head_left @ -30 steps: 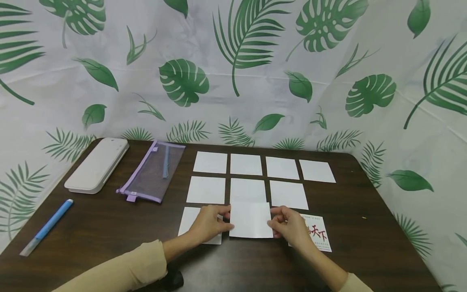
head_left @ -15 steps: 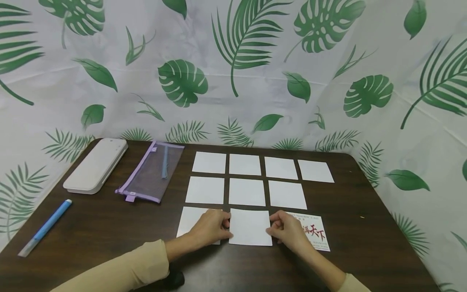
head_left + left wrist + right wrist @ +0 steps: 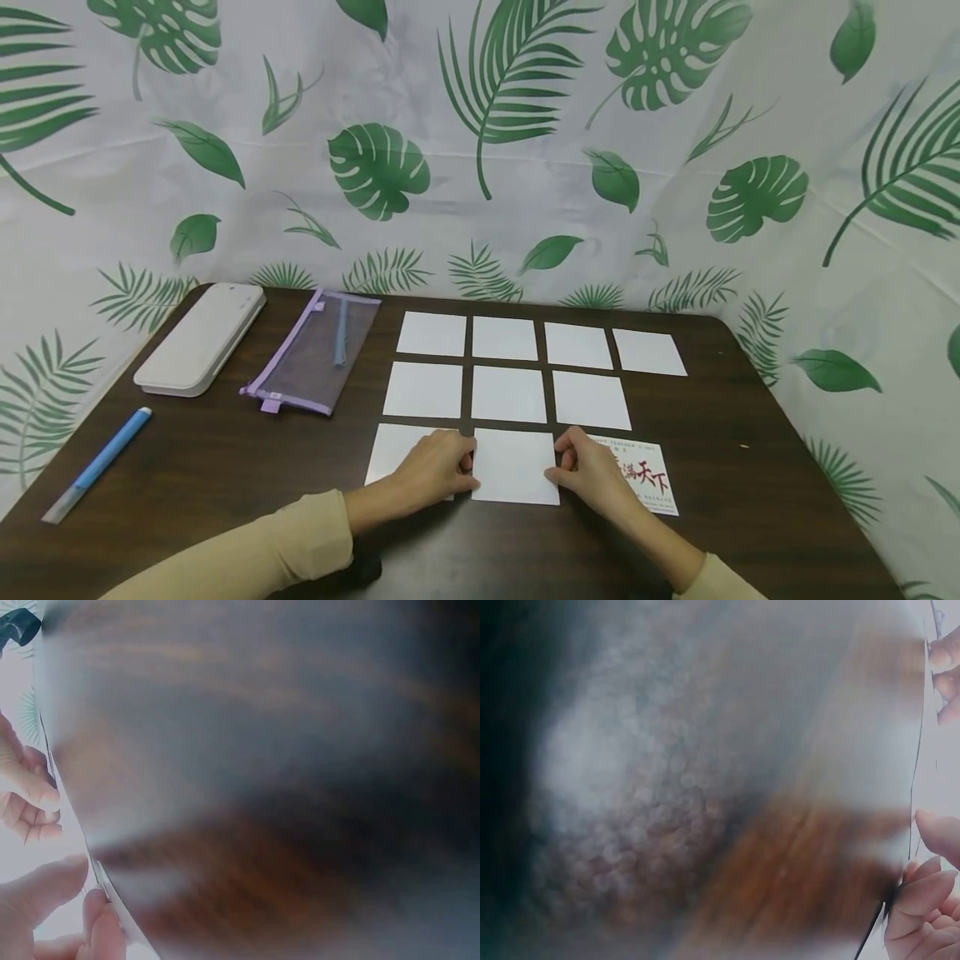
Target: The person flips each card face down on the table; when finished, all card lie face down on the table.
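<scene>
Your left hand (image 3: 438, 472) pinches the left edge of the blank white card (image 3: 515, 467) and your right hand (image 3: 592, 472) pinches its right edge; each grip is closed on the card, which lies flat on the near surface (image 3: 225, 467). Under your right hand, a printed card (image 3: 648, 482) shows red Chinese characters "天下".

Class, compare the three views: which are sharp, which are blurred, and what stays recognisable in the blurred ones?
Head view: sharp and evenly lit, white card and table crisp. Left wrist view: mostly brown-grey blur, only fingertips recognisable. Right wrist view: equally smeared, fingertips at the edge.
</scene>
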Demonstrator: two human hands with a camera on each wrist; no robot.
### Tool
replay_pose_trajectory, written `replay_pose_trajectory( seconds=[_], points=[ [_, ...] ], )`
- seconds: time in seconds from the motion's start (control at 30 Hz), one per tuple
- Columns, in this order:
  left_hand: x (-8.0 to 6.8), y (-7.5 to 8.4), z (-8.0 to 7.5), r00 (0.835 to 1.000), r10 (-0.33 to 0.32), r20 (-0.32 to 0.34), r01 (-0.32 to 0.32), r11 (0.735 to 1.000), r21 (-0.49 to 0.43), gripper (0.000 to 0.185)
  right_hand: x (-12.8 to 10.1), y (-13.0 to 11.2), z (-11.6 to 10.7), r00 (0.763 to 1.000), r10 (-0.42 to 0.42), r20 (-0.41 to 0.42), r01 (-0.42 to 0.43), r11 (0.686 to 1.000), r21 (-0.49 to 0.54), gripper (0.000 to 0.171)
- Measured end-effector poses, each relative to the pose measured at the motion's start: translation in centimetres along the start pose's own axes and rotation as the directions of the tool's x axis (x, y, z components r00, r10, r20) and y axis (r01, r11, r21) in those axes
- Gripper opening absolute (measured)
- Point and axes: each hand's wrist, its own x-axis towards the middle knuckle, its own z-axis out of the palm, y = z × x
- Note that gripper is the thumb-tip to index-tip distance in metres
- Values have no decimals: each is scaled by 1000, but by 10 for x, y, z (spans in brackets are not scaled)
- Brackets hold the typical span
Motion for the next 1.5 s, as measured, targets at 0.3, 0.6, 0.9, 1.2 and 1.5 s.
replay_pose_trajectory(
  seconds=[0.3, 0.6, 0.9, 1.2, 1.5],
  points=[
    [13, 11, -7, 999, 25, 29, -22, 992, -126, 22, 6, 15, -23, 998, 31, -58, -28, 998, 58, 29],
    [49, 42, 13, 980, -68, 186, 134, 919, -372, 54, 5, 52, -60, 984, 122, -127, -101, 982, 158, 27],
    [77, 66, 47, 980, -111, 163, 167, 910, -380, 58, -4, 86, -79, 976, 199, -87, -192, 978, 86, 31],
    [89, 73, 60, 982, -108, 155, 151, 940, -305, 63, -8, 95, -86, 975, 211, -66, -212, 977, -7, 37],
    [99, 81, 69, 984, -95, 149, 123, 974, -192, 61, -8, 98, -90, 980, 184, -75, -190, 978, -88, 33]
  ],
)
